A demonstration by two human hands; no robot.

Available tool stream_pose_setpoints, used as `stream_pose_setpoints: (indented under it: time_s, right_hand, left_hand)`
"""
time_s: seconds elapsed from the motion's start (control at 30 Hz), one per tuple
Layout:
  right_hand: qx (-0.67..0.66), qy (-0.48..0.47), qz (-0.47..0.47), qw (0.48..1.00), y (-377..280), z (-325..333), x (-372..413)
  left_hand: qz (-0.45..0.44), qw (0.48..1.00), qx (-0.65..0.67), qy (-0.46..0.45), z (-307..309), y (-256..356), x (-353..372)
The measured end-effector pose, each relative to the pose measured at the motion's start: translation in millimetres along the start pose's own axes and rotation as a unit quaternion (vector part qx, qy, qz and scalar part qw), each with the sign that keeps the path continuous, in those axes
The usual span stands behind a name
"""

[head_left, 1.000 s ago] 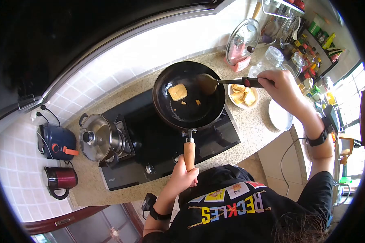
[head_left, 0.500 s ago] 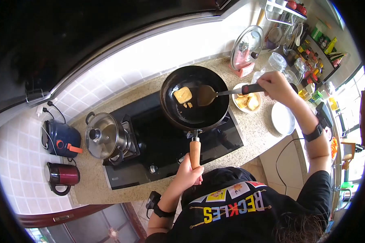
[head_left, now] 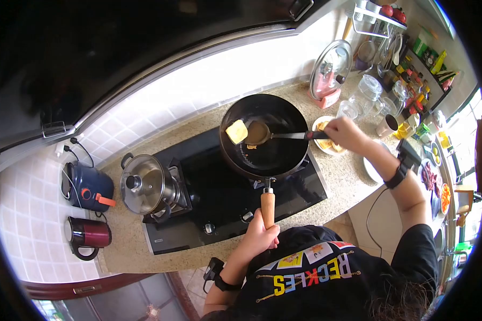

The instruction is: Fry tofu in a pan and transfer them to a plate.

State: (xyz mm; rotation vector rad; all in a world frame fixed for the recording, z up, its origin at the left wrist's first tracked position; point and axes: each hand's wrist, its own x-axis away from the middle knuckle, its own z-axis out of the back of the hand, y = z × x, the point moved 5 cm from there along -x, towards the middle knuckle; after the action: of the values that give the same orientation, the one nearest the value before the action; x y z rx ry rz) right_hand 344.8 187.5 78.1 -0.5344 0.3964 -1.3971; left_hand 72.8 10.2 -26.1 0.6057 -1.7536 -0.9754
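My left hand [head_left: 261, 234] is wrapped round the wooden handle of a black wok [head_left: 284, 155] that sits over the right side of the hob. My right hand [head_left: 348, 134] grips the dark handle of a spatula [head_left: 291, 136]. Its blade is down in the wok, against or just beside a yellow, square fried slice [head_left: 236, 131] at the wok's left wall. Small crumbs [head_left: 251, 146] lie below the blade. Partly covered by my right hand, a white bowl [head_left: 332, 150] of similar golden slices stands right of the wok.
A lidded steel pot [head_left: 143, 184] stands on the left burner of the black hob [head_left: 209, 208]. Further left are a blue appliance [head_left: 90, 186] and a red kettle [head_left: 92, 235]. A glass lid [head_left: 331, 67] leans in a pink stand; glass jugs [head_left: 367, 91] and a white plate [head_left: 373, 170] are to the right.
The spatula blade has moved left to the slice, which now sits further up the wok's left wall. My right hand has come down and left. The whole view has shifted slightly.
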Motion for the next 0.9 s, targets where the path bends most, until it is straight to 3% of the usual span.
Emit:
stream_pose_setpoints:
  time_s: [0.27, 0.37, 0.5, 0.57, 0.8, 0.9]
  right_hand:
    - [-0.053, -0.017, -0.068, 0.996, -0.7, -25.6, 35.4]
    - [-0.079, 0.022, -0.001, 0.997, -16.2, -40.3, 41.8]
    - [-0.136, 0.024, -0.014, 0.990, -33.2, -48.1, 58.8]
    - [-0.169, -0.027, -0.039, 0.984, -39.3, -51.3, 66.6]
    - [-0.263, -0.031, -0.051, 0.963, -48.8, -45.8, 88.6]
    - [-0.293, -0.076, -0.112, 0.947, -45.4, -49.4, 95.0]
  left_hand:
    - [-0.012, 0.999, -0.020, 0.021, -1.8, -4.3, -1.9]
    - [-0.004, 0.999, -0.043, 0.027, -5.9, -11.2, -1.1]
    - [0.003, 0.996, -0.084, 0.039, -5.5, -20.4, -3.9]
    - [0.003, 0.994, -0.100, 0.053, -5.0, -19.9, -3.1]
    - [-0.018, 0.991, -0.113, 0.070, -3.0, -23.9, -4.2]
    - [-0.023, 0.990, -0.117, 0.076, -1.8, -24.6, -4.4]
